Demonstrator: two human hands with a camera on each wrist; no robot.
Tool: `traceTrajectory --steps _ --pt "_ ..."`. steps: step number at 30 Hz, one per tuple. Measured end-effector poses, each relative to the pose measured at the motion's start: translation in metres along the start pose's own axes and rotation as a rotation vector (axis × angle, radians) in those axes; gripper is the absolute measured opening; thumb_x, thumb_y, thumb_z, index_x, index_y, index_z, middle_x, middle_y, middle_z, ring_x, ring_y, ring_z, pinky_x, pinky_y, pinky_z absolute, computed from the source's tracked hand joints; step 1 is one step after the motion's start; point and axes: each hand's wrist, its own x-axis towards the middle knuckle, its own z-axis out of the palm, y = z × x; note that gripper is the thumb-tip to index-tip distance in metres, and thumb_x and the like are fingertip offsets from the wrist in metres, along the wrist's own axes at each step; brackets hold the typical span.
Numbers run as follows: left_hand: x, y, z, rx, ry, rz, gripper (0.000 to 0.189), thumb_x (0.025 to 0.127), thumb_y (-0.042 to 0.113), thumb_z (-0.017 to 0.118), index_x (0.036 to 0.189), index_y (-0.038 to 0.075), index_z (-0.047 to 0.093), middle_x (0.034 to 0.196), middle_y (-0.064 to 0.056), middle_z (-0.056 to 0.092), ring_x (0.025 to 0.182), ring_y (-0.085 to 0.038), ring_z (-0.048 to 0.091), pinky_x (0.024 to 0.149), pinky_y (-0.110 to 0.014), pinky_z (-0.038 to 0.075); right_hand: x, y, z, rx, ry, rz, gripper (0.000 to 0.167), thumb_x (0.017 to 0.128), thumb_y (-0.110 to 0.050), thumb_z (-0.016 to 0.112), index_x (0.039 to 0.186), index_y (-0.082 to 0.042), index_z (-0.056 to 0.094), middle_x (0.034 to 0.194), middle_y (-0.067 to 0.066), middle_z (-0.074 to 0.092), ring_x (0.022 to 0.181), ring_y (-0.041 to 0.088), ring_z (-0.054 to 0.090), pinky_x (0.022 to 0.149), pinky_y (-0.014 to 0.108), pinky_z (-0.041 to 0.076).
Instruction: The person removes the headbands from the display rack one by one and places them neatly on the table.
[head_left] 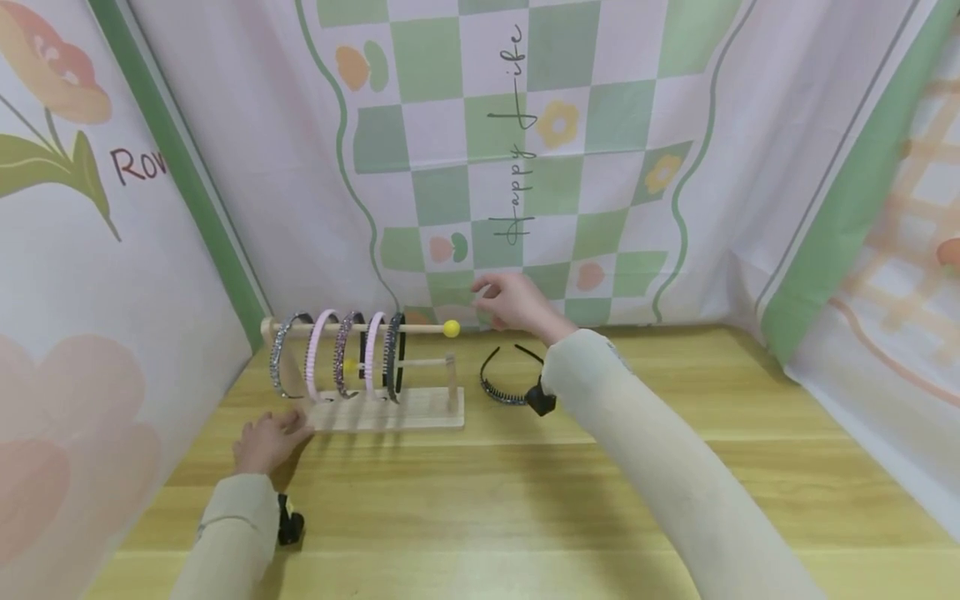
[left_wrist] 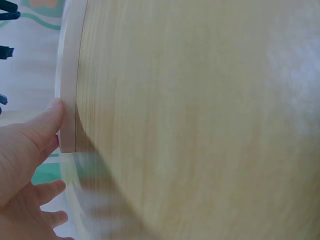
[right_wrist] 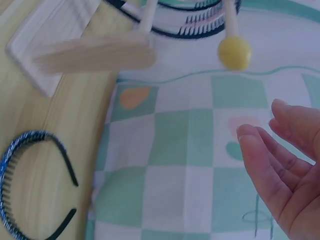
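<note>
A wooden headband rack stands at the left of the table, with several headbands on its upper bar. Among them are a silver glittery headband, a pink headband, a purple glittery one and a black headband nearest the bar's yellow ball end. My left hand holds the front left corner of the rack's base, thumb against the base edge. My right hand is raised in the air right of the yellow ball, fingers loosely bent around nothing. Below it, a dark toothed headband lies on the table.
A second, lower bar runs from a short upright on the rack's right side. Behind the wooden table hangs a green-and-white checked curtain. Printed cloth also encloses the left and right sides.
</note>
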Motion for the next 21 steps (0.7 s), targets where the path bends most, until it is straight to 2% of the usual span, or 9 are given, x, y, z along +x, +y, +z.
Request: traceTrajectory --steps 5,11,17,21 --pt "0.001 0.000 0.000 -0.002 0.003 0.000 0.068 0.090 0.050 0.050 0.138 0.004 0.037 0.138 -0.041 0.013 0.120 -0.063 0.009 0.092 -0.072 0.011 0.002 -0.015 0.003 0.030 -0.022 -0.019 0.032 0.089 -0.015 0.061 0.120 -0.008 0.056 0.103 0.011 0.061 0.069 0.028 0.062 0.060 0.032 0.054" --pt "0.001 -0.001 0.000 -0.003 0.004 0.010 0.070 0.089 0.053 0.050 0.138 0.004 0.037 0.137 -0.041 0.014 0.119 -0.064 0.011 0.091 -0.073 0.012 0.003 -0.031 0.013 0.025 -0.041 -0.049 0.039 0.088 -0.015 0.063 0.124 -0.007 0.053 0.106 0.011 0.059 0.067 0.025 0.061 0.063 0.034 0.054" --pt "0.000 -0.001 0.000 -0.001 -0.001 0.002 0.068 0.089 0.051 0.050 0.138 0.005 0.037 0.138 -0.041 0.014 0.120 -0.063 0.011 0.092 -0.072 0.012 0.002 -0.044 0.028 0.104 -0.080 -0.065 0.049 0.086 -0.014 0.065 0.131 -0.008 0.047 0.113 0.012 0.054 0.073 0.029 0.061 0.063 0.033 0.055" --pt "0.000 -0.001 0.000 0.000 -0.001 0.004 0.069 0.089 0.051 0.050 0.138 0.005 0.037 0.138 -0.041 0.014 0.120 -0.063 0.010 0.091 -0.073 0.012 0.003 -0.048 0.039 0.132 -0.097 -0.081 0.051 0.085 -0.015 0.067 0.132 -0.011 0.047 0.119 0.012 0.051 0.072 0.027 0.061 0.061 0.030 0.054"
